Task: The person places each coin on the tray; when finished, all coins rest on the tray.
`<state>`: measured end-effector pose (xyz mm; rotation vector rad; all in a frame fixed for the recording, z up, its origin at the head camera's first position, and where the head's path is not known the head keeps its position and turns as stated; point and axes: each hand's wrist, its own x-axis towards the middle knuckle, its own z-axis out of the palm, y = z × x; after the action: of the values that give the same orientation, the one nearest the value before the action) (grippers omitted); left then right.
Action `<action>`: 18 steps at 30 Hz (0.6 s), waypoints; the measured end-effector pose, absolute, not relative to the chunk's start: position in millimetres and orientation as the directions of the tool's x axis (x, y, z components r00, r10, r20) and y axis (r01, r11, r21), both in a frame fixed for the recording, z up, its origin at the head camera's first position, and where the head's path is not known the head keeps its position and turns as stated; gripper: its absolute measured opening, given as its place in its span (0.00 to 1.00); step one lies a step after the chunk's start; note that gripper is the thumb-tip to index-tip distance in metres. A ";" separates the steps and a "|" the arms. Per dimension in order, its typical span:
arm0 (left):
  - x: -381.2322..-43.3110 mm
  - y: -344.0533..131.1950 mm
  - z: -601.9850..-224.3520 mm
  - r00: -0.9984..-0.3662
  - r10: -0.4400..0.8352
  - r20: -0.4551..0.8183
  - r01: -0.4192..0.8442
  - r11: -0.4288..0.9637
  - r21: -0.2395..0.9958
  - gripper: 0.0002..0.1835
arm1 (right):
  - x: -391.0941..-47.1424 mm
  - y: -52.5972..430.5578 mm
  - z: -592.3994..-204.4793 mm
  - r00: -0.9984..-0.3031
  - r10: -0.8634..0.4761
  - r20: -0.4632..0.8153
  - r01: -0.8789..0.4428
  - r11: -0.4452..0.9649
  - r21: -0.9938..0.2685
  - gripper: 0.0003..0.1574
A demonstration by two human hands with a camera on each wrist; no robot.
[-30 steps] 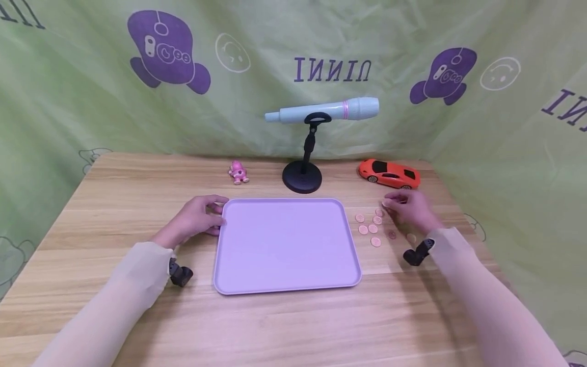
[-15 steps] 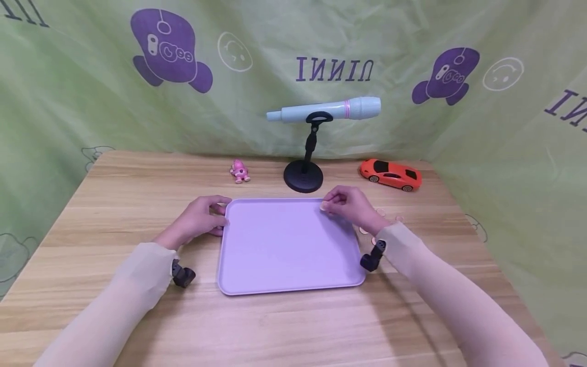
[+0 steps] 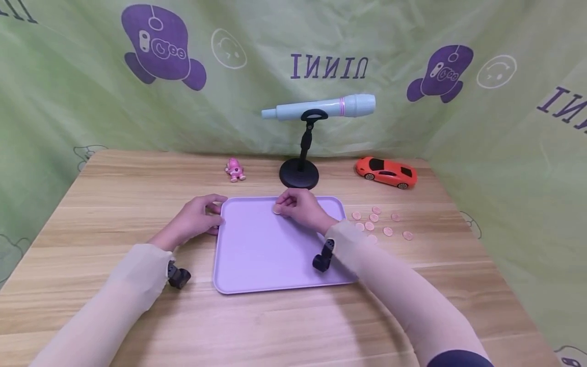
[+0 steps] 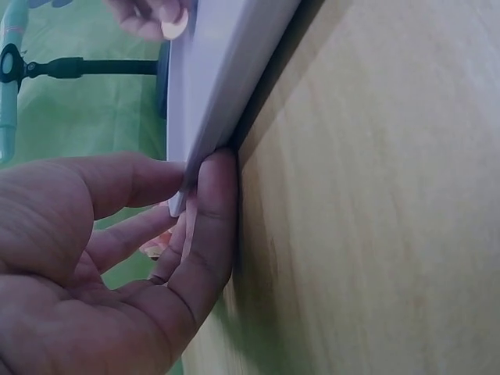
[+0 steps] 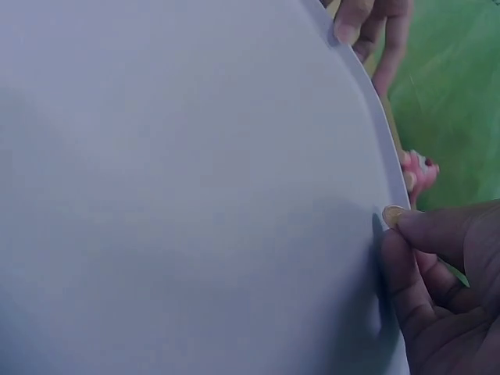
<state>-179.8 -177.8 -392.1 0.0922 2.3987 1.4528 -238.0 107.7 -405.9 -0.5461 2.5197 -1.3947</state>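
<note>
A lilac rectangular tray [image 3: 257, 260] lies on the wooden table. My left hand [image 3: 198, 217] holds its left rim; in the left wrist view the thumb and a finger [image 4: 215, 187] pinch the tray's edge from either side. Over the tray's far part is my right hand [image 3: 303, 208], pinching a small round coin [image 3: 276, 209] between thumb and fingertip. The right wrist view shows this coin [image 5: 393, 213] as golden, close to the far rim. Several similar coins [image 3: 388, 231] lie loose on the table to the right of the tray; my right forearm passes close to them.
Behind the tray, a light blue microphone [image 3: 312, 108] rests on a black stand [image 3: 299, 174]. A pink figurine [image 3: 235, 170] stands at the back left, and an orange toy car [image 3: 387, 173] at the back right. A green curtain [image 3: 257, 137] hangs behind the table.
My right hand has moved left from the loose coins to above the tray, carrying one coin. The left hand has stayed at the tray's left rim.
</note>
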 end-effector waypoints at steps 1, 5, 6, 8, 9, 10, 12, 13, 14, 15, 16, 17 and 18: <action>-179.8 -178.1 -392.1 -0.942 0.224 -0.249 -0.116 0.480 0.870 0.35 | -237.9 102.3 -406.6 -0.906 -0.423 0.001 -0.224 0.478 -0.849 0.11; -181.1 -176.8 -391.7 -0.946 0.208 -0.250 -0.120 0.490 0.863 0.34 | -237.3 81.8 -409.3 -0.895 -0.446 0.021 -0.256 0.473 -0.843 0.11; -182.0 -175.9 -391.8 -0.947 0.202 -0.251 -0.123 0.495 0.860 0.34 | -237.1 77.2 -409.7 -0.892 -0.451 0.026 -0.264 0.473 -0.841 0.10; -183.6 -173.6 -391.7 -0.948 0.191 -0.256 -0.130 0.500 0.856 0.34 | -236.8 68.9 -410.4 -0.887 -0.461 0.037 -0.282 0.474 -0.834 0.10; -184.5 -172.6 -391.9 -0.948 0.186 -0.257 -0.132 0.503 0.854 0.33 | -236.7 65.5 -410.6 -0.884 -0.465 0.044 -0.291 0.475 -0.830 0.09; -185.0 -171.8 -391.8 -0.949 0.183 -0.256 -0.133 0.503 0.854 0.33 | -236.1 62.2 -410.3 -0.883 -0.467 0.048 -0.299 0.479 -0.825 0.09; -185.5 -171.3 -392.0 -0.950 0.182 -0.254 -0.131 0.504 0.854 0.33 | -235.5 57.1 -409.5 -0.879 -0.474 0.050 -0.311 0.492 -0.813 0.08; -185.3 -171.3 -392.0 -0.950 0.183 -0.252 -0.130 0.504 0.854 0.33 | -235.0 54.8 -408.9 -0.878 -0.476 0.048 -0.315 0.500 -0.807 0.08; -185.2 -171.3 -392.4 -0.951 0.181 -0.252 -0.129 0.507 0.852 0.33 | -234.5 52.6 -408.5 -0.877 -0.478 0.046 -0.320 0.511 -0.798 0.08; -184.7 -171.7 -392.4 -0.951 0.181 -0.250 -0.127 0.508 0.852 0.33 | -233.9 50.5 -407.6 -0.876 -0.480 0.043 -0.325 0.522 -0.789 0.07; -184.4 -171.9 -392.7 -0.951 0.180 -0.252 -0.129 0.509 0.851 0.33 | -233.4 48.5 -406.9 -0.874 -0.484 0.039 -0.329 0.532 -0.780 0.07; -183.8 -172.3 -392.9 -0.951 0.181 -0.252 -0.128 0.509 0.851 0.34 | -232.9 46.6 -406.1 -0.874 -0.485 0.037 -0.336 0.546 -0.768 0.07; -183.4 -172.6 -393.1 -0.951 0.180 -0.253 -0.129 0.510 0.850 0.34 | -232.5 45.0 -405.3 -0.873 -0.486 0.033 -0.340 0.559 -0.757 0.06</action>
<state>-183.4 -172.6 -393.1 0.0427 2.4469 1.4162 -232.5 45.0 -405.3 -0.6992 2.6110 -1.2092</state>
